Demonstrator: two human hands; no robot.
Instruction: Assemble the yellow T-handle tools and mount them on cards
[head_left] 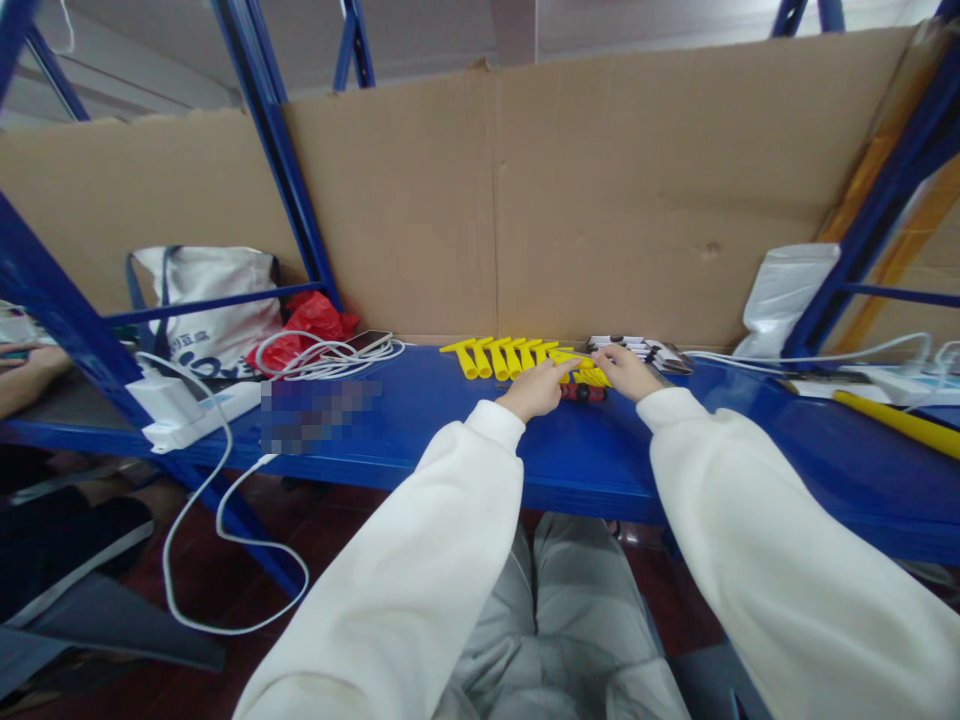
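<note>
My left hand is closed around a yellow plastic piece at the back of the blue table. Just to its right, my right hand is pinched close to that piece's end; whatever lies between its fingertips is too small to make out. Several yellow T-shaped pieces with round ends stand in a row left of and behind my left hand. More yellow pieces lie between the hands. Below them is a red and black tool, perhaps a screwdriver handle, partly hidden by my left hand.
Behind the table rises a cardboard wall. Black and white packs lie behind my right hand. At left are coiled white cables, a power strip, a red bag and a tote. Another person's hand shows far left.
</note>
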